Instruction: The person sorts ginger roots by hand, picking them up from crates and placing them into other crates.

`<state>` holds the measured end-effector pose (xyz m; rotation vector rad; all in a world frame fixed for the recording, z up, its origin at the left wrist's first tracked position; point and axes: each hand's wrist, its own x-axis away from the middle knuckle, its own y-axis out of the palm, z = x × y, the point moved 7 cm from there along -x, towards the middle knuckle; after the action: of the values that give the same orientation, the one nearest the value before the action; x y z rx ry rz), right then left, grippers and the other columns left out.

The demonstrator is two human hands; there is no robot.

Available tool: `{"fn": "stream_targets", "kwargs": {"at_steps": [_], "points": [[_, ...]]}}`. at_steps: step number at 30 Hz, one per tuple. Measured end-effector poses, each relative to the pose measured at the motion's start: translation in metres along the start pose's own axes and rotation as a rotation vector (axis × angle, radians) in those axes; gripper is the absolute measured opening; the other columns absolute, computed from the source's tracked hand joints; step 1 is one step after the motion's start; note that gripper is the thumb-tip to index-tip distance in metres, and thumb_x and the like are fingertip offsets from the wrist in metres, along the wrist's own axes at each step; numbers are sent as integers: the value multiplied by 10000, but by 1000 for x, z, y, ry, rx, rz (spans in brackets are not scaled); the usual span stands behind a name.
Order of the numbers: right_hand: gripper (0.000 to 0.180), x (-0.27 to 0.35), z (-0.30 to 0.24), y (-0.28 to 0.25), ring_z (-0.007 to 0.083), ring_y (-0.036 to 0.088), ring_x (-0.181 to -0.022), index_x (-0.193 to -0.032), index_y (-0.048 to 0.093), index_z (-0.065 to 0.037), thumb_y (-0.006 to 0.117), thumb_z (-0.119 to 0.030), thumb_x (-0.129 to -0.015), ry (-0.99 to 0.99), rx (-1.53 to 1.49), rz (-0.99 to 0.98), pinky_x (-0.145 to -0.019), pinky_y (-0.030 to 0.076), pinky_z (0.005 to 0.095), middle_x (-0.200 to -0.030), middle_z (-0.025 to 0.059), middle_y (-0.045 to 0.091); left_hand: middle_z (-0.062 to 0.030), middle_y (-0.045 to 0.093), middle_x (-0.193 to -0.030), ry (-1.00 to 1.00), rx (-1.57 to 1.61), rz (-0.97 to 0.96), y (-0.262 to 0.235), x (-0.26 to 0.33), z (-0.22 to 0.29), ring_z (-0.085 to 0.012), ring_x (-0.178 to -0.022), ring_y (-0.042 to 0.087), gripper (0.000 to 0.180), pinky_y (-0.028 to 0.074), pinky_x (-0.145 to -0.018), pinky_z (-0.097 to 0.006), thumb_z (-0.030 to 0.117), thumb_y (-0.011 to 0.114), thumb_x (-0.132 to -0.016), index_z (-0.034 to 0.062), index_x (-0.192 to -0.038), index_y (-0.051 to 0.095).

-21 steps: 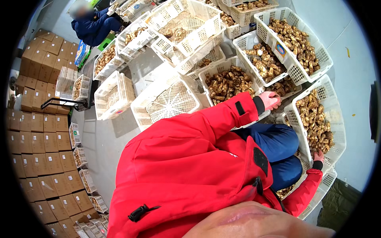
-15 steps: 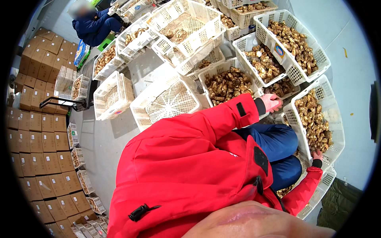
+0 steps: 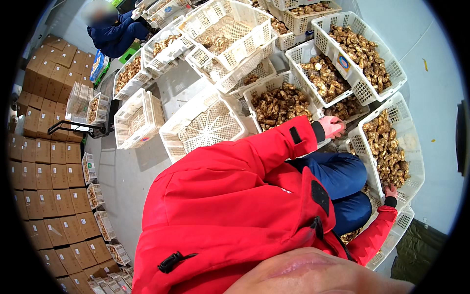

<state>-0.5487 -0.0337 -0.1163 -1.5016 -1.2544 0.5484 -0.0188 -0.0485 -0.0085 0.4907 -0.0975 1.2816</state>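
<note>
Left hand [image 3: 332, 127] is half curled, fingers bent inward, just past the corner of a white mesh crate [image 3: 313, 104] heaped with dark brown knobbly lumps [image 3: 281, 104]; can't tell if there's anything in its grip. Right hand [image 3: 390, 190] is down at the near end of the right-hand crate [image 3: 361, 148], fingers bent against the golden-brown knobbly pieces [image 3: 387, 147] in there. It's mostly hidden at this size, so no clue how far open it is or whether it's got hold of one. Both wrists have black cuffs under a red jacket [image 3: 220, 186], and the blue trouser legs [image 3: 342, 171] sit bent between the two hands. Further up there's another crate [image 3: 342, 61] of the same stuff with a round sticker on its side. Over to the left, a white crate with a spoked mesh bottom [image 3: 210, 125], then a cart handle [image 3: 63, 123], a wall of cardboard boxes [image 3: 46, 196], and a co-worker [image 3: 115, 36] in dark blue sitting beside more crates.
</note>
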Motion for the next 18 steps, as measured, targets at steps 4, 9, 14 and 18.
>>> {"fn": "stream_targets", "kwargs": {"at_steps": [4,9,14,18], "points": [[402,0,-8,0,199,543,-926,-1060,542,-86,583,-213,-681,-85,-9,-52,-811,402,295,-993,77,585,-76,590,-911,10,-12,-22,1,0,-2,-174,-769,580,331,460,-613,-265,278,487,-790,38,-1017,508],[374,11,-23,-7,197,552,-897,-1042,557,-117,559,-222,-683,-96,-22,-61,-788,411,294,-975,68,591,-65,591,-912,-40,9,-1,3,-3,-4,-168,-766,579,321,456,-605,-258,275,488,-791,44,-1013,511],[366,22,-37,-14,197,552,-898,-1040,560,-122,547,-211,-685,-72,41,-36,-781,411,298,-969,78,593,-73,589,-917,-54,38,-7,2,-9,-13,-176,-762,578,321,450,-590,-258,267,495,-789,46,-1021,510],[367,19,-34,-10,177,568,-800,-1039,564,-130,542,-211,-681,-150,-27,-12,-719,430,291,-893,63,612,-84,588,-915,-57,58,-20,0,-10,-21,-186,-762,577,315,450,-594,-261,253,497,-785,44,-1021,509]]}}
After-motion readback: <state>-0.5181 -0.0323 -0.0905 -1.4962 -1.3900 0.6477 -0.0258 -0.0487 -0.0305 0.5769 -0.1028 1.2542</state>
